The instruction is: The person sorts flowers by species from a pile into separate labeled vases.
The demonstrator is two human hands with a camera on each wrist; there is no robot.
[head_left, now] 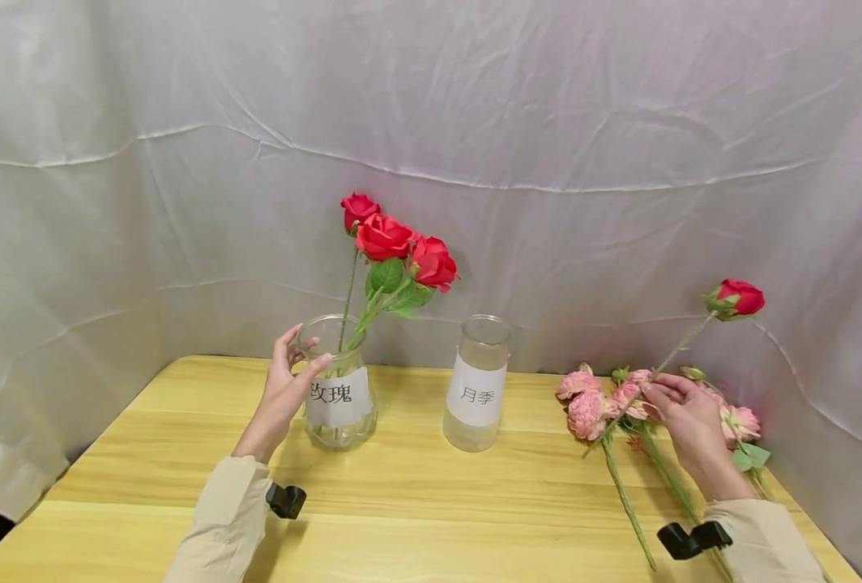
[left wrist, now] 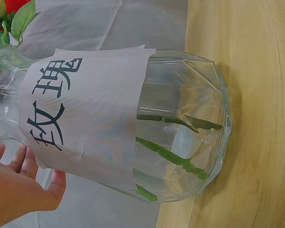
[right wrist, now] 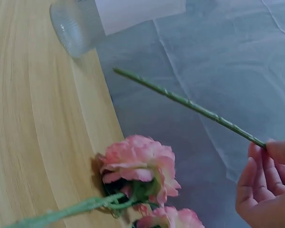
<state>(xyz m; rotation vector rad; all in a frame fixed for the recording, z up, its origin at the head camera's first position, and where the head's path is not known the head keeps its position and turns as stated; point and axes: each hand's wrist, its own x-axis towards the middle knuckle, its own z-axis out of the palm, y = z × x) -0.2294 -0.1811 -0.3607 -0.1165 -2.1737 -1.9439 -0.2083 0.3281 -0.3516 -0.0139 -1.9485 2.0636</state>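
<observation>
My left hand [head_left: 285, 398] holds the neck of a wide glass vase [head_left: 342, 435], with the thumb on the near side and fingers around the far left. Red roses [head_left: 385, 237] stand in this vase and lean right; their green stem ends [left wrist: 171, 154] show through its base. At the right, my right hand [head_left: 693, 427] pinches the stem of a single red rose [head_left: 740, 298]. That rose slants, its bloom up to the right and its bare stem [right wrist: 190, 104] pointing down-left, above several pink flowers [head_left: 588, 413] lying on the table.
A narrower glass vase [head_left: 472, 437] with a white label [head_left: 476, 393] stands mid-table, between the two hands. The wooden table [head_left: 416, 518] meets a grey cloth backdrop [head_left: 548, 243] at its far edge. Green stems [head_left: 626, 502] of the pink flowers reach toward the front right.
</observation>
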